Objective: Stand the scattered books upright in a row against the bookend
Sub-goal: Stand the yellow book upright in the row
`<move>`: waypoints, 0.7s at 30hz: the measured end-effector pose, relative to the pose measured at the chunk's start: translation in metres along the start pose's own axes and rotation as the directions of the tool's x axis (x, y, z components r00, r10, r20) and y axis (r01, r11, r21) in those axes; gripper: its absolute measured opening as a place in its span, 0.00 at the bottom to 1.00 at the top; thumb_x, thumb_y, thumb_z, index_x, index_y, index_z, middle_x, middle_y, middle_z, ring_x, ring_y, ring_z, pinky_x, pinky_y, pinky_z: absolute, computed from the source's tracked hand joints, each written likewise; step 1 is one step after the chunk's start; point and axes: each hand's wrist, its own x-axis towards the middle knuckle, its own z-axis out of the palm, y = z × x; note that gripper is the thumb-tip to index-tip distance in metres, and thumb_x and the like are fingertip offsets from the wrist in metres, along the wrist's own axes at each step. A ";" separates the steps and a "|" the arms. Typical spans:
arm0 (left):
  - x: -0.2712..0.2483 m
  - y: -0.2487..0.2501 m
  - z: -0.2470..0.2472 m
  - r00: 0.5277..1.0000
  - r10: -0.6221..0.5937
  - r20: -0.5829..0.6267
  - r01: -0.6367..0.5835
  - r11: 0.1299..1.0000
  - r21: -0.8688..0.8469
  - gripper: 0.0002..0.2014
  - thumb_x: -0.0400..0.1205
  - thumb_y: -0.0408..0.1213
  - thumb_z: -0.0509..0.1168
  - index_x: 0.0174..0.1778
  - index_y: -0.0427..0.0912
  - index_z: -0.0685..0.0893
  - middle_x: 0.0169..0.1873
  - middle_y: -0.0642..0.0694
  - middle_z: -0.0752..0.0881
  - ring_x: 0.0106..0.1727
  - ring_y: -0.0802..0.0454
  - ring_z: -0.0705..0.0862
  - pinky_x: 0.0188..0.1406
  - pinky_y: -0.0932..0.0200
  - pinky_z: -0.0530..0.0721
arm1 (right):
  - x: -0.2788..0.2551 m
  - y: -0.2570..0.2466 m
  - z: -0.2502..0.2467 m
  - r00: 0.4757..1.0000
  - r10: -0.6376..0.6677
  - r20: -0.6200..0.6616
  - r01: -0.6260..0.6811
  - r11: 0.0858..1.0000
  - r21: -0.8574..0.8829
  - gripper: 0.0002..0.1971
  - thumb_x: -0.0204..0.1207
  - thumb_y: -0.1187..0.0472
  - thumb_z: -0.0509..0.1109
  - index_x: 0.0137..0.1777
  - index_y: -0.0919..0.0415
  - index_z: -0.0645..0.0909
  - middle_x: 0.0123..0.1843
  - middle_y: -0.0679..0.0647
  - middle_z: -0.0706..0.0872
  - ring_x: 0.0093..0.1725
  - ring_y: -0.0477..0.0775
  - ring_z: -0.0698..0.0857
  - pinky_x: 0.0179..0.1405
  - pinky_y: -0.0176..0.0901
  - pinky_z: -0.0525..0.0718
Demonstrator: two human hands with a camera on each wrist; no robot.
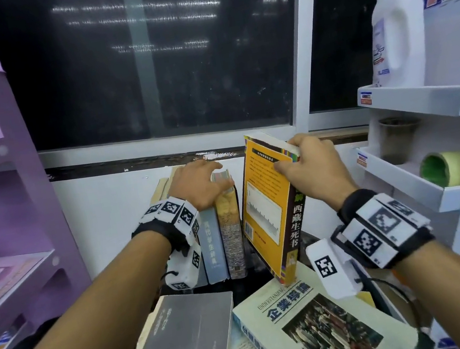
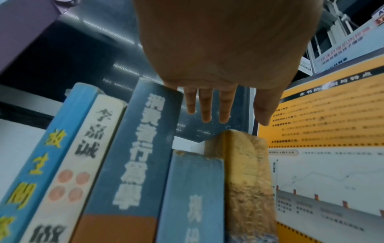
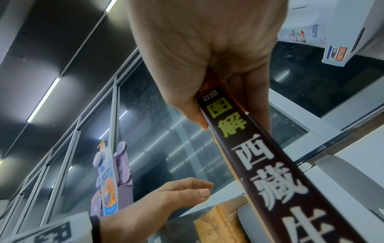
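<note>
Your right hand (image 1: 310, 170) grips the top of a thick yellow paperback book with a dark brown spine (image 1: 271, 213). Your thumb lies on the yellow cover and your other fingers curl over the top edge. The wrist view shows the same pinch at the top of the spine (image 3: 249, 156). The yellow book is tilted, with its top leaning away from the row. Its bottom corner rests on a pale green paperback with a crowd photo on the cover (image 1: 317, 321), which lies flat.

Your left hand (image 1: 196, 183) rests on top of the row of standing books (image 1: 217, 231). Its fingers are straight and a little spread, and they grip nothing. In the left wrist view the fingers (image 2: 205, 105) reach out past the book tops.

The row stands upright. It has a light blue book, a cream one, a dark blue one, a grey-blue one and a worn tan book (image 2: 245, 177) at the right end. A gap shows between the tan book and the yellow book. You cannot see the bookend in these pictures.

A dark grey book (image 1: 184, 346) lies flat just beside the green one, in front of the row.

A purple shelf unit (image 1: 10, 180) stands on your left. A white shelf (image 1: 423, 102) on your right carries a white plastic jug with a purple cap (image 1: 397, 33).
</note>
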 end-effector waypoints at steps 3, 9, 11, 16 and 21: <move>0.005 -0.007 0.000 0.993 -0.005 0.114 -0.003 0.997 0.071 0.42 0.69 0.72 0.49 0.77 0.56 0.73 0.78 0.51 0.73 0.78 0.48 0.69 0.77 0.39 0.64 | 0.010 0.001 0.015 1.000 -0.012 -0.024 0.012 1.000 -0.026 0.12 0.79 0.52 0.70 0.56 0.57 0.77 0.52 0.55 0.87 0.47 0.56 0.88 0.46 0.53 0.90; 0.014 -0.013 -0.005 0.935 -0.046 0.351 0.007 0.994 0.112 0.42 0.71 0.77 0.46 0.81 0.63 0.62 0.83 0.54 0.62 0.83 0.48 0.61 0.81 0.39 0.57 | 0.024 0.006 0.044 0.999 -0.030 -0.044 0.026 0.995 -0.095 0.14 0.79 0.51 0.68 0.59 0.58 0.77 0.53 0.58 0.88 0.49 0.61 0.88 0.47 0.58 0.89; 0.016 -0.015 -0.007 0.915 -0.050 0.400 0.003 0.993 0.116 0.43 0.69 0.79 0.45 0.81 0.65 0.60 0.84 0.54 0.60 0.84 0.48 0.58 0.82 0.39 0.54 | 0.026 0.008 0.052 0.999 -0.026 -0.042 0.021 0.994 -0.108 0.15 0.79 0.51 0.67 0.61 0.58 0.76 0.54 0.60 0.87 0.49 0.63 0.87 0.48 0.59 0.89; 0.011 -0.015 -0.012 0.911 0.001 0.412 -0.043 0.995 0.091 0.40 0.72 0.79 0.45 0.80 0.67 0.62 0.83 0.56 0.61 0.83 0.48 0.61 0.82 0.41 0.55 | 0.027 0.014 0.071 0.999 -0.024 -0.043 0.020 0.995 -0.099 0.14 0.78 0.51 0.65 0.58 0.58 0.77 0.50 0.60 0.88 0.46 0.64 0.86 0.45 0.58 0.88; 0.007 -0.011 -0.015 0.907 0.022 0.420 -0.089 0.986 0.140 0.34 0.79 0.72 0.44 0.81 0.67 0.60 0.83 0.56 0.63 0.82 0.48 0.64 0.79 0.44 0.59 | 0.028 0.016 0.088 0.999 -0.030 -0.030 0.026 0.988 -0.151 0.14 0.77 0.49 0.64 0.57 0.56 0.77 0.47 0.59 0.88 0.45 0.64 0.85 0.44 0.55 0.87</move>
